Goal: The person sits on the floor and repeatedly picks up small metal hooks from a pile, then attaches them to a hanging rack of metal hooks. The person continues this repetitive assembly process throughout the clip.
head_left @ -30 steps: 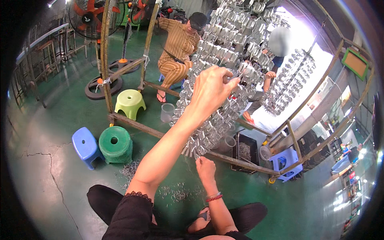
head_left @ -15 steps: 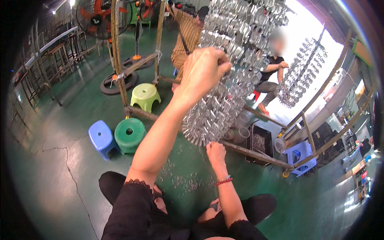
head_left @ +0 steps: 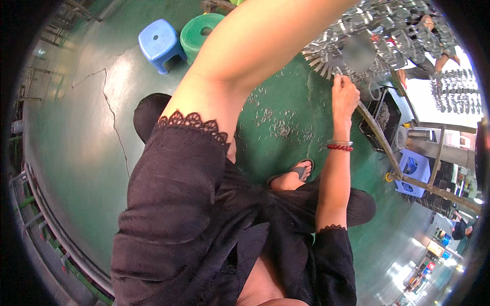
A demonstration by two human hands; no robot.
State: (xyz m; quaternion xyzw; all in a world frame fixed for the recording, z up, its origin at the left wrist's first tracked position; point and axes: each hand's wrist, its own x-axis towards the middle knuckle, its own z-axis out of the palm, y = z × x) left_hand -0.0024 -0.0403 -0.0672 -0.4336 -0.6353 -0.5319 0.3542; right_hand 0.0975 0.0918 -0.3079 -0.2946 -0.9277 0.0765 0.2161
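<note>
My left arm [head_left: 265,46] stretches up and right across the top of the picture; its hand lies beyond the upper edge. My right hand [head_left: 345,99], with a red bead bracelet and a pale bangle at the wrist, is raised to the lower end of a hanging rack [head_left: 390,30]. Rows of small shiny metal pieces cover that rack, and they fan out at its bottom. The right fingers are closed in a pinch at this fringe, but what sits between them is too small to make out.
Small metal scraps [head_left: 283,126] litter the green floor ahead of my foot. A blue stool [head_left: 161,43] and a green stool [head_left: 196,35] stand at the upper left. On the right are a frame bar [head_left: 380,135], a black crate [head_left: 380,117] and another blue stool [head_left: 412,171].
The view has tipped downward and shifted, so the rack now sits at the upper right. My left hand has left the picture at the top. My right hand stays at the rack's lower end.
</note>
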